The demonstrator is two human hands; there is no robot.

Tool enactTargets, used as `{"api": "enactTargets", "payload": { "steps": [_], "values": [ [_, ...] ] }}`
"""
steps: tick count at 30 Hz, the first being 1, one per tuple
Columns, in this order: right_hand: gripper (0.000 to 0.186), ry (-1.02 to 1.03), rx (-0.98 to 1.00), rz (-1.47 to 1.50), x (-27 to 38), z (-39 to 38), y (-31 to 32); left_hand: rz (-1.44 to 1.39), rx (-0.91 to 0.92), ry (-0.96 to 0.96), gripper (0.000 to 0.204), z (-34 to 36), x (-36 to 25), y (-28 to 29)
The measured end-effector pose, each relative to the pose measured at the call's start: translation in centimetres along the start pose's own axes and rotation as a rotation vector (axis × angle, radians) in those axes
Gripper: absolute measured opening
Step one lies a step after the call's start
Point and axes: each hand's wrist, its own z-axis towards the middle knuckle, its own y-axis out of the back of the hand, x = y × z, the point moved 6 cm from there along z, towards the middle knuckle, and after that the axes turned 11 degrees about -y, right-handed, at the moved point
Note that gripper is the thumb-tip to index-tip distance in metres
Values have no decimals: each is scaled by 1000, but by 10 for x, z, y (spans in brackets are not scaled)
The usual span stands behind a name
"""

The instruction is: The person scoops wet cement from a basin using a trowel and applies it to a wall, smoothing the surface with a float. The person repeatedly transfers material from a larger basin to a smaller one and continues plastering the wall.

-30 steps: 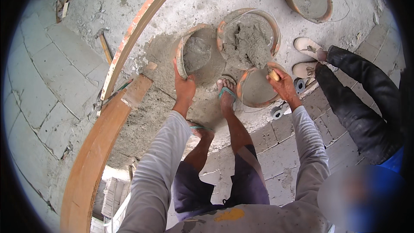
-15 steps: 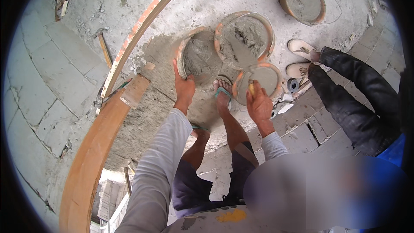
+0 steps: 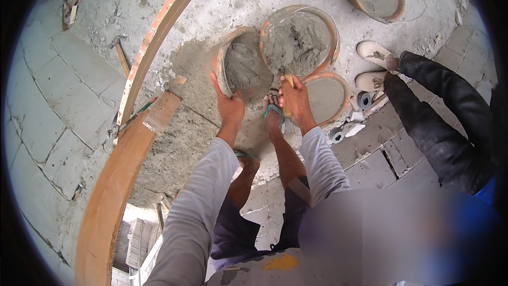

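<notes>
"Is there any lettering you can read?"
"None, no words or numbers."
"What about the buckets (image 3: 335,47)?"
"I can't read a label on any of them."
"And the front of the shirt (image 3: 248,278)?"
"It bears a yellow patch (image 3: 281,262), but I can't make out any letters or figures in it."
"The wooden board (image 3: 114,201), then?"
"Nothing legible on that either."

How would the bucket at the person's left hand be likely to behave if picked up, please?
The bucket is probably heavy for its size, since grey mortar lies inside. Its grey-smeared rim could feel slippery under the left hand. No dent shows beside the grip, so it is likely fairly stiff.
</notes>
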Motion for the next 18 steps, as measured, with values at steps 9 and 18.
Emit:
{"api": "enactTargets", "payload": {
  "steps": [9,18],
  "values": [
    [56,201,-9,-292,-22,8,56,-26,25,4,103,5,9,1],
    [54,772,-253,-1052,-36,-97,10,-68,35,113,102,0,-16,-1]
  ]
}}
